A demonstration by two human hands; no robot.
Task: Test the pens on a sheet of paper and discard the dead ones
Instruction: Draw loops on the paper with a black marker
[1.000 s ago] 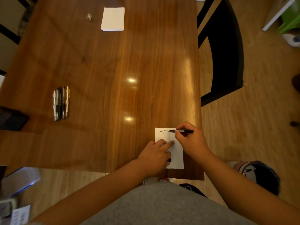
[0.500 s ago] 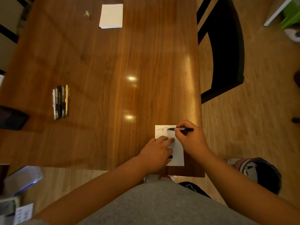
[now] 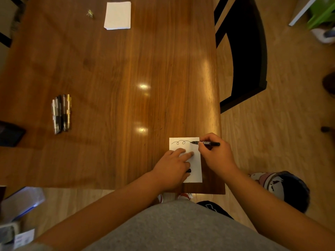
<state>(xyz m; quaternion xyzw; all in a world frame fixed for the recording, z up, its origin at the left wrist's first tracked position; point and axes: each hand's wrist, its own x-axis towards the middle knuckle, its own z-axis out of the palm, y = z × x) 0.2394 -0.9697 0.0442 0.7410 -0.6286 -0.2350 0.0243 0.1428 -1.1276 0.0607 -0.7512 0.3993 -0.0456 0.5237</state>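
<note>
Pinching a slim black pen (image 3: pixel 206 143) whose white label band is too small to read, the right hand (image 3: pixel 215 153) sets the tip on a small white sheet (image 3: pixel 194 167). A looped ink line (image 3: pixel 179 142) crosses the sheet's far edge. The left hand (image 3: pixel 174 167) presses the sheet with straight fingers. It lies at the glossy wooden counter's (image 3: pixel 126 69) near right corner; well to the left, spare pens (image 3: pixel 61 114) lie side by side.

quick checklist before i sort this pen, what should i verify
Ink: ok, a looped line runs from the pen across the sheet.
Paper steady: ok, the left hand presses it flat.
Grip: ok, the right hand pinches the pen.
Cap: cannot tell, a black piece shows at the left hand.
Next up: ok, a row of pens lies on the table.
Discard spot: cannot tell.
</note>
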